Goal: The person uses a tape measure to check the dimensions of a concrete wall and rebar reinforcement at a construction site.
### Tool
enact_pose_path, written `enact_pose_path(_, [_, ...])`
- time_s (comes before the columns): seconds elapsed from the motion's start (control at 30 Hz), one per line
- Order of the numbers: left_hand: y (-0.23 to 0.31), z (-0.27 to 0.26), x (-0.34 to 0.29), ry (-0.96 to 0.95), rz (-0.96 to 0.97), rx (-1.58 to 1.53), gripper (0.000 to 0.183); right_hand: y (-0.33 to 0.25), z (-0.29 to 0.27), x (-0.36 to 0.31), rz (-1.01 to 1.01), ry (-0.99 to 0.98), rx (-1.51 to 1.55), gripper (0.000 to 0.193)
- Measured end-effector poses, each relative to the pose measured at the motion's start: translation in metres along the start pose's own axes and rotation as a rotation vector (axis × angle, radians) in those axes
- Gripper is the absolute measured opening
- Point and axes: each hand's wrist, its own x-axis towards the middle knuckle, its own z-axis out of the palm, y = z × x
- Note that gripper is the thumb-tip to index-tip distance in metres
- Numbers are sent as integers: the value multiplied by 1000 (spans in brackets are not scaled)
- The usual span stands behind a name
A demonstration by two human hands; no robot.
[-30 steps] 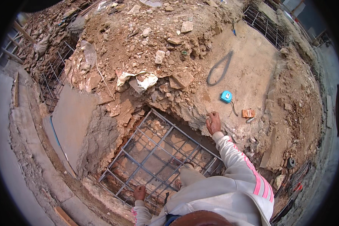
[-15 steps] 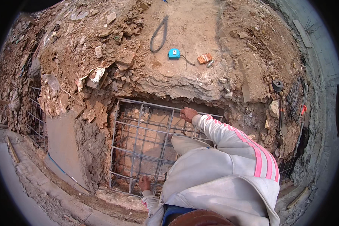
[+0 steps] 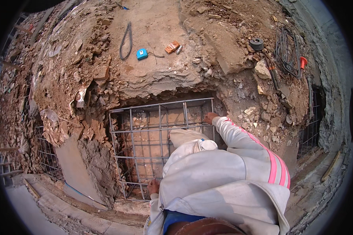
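Note:
A wire-tied steel rebar cage (image 3: pixel 134 157) sits in a square pit dug in the reddish earth, directly in front of me. My right hand (image 3: pixel 210 118) is closed around a bar at the cage's far right corner. At the near side, low in the view, my left hand (image 3: pixel 153 186) grips the bars close to the near edge, partly hidden by my sleeve. My bent leg (image 3: pixel 182 137) reaches over the cage's right part and covers some of the bars.
Beyond the pit lie a blue tape measure (image 3: pixel 142 54), a loop of wire (image 3: pixel 125 41) and an orange packet (image 3: pixel 171 47). A black roll (image 3: pixel 256 44), coiled wire rods (image 3: pixel 288 51) and pincers (image 3: pixel 271 70) rest at right. A concrete slab (image 3: pixel 76 166) stands left of the cage.
My view has swung to the right, so the scene sits further left. My right hand has gone from the cage's far bar to its right corner. My left hand stays at the near side.

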Motion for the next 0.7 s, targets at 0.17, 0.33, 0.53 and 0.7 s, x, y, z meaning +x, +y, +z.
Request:
enact_pose_path(0.17, [25,-16,28,-99,48,-308,29,24,-18,-37,84,75,160,26])
enact_pose_path(0.33, [80,-46,26,-360,92,-522,29,58,0,-40,137,238,299,26])
enact_pose_path(0.53, [96,-36,20,-212,32,-371,29,83,3,-76,162,285,418,27])
enact_pose_path(0.7, [53,-35,28,-299,102,-349,29,113,28,-118,349,198,423,34])
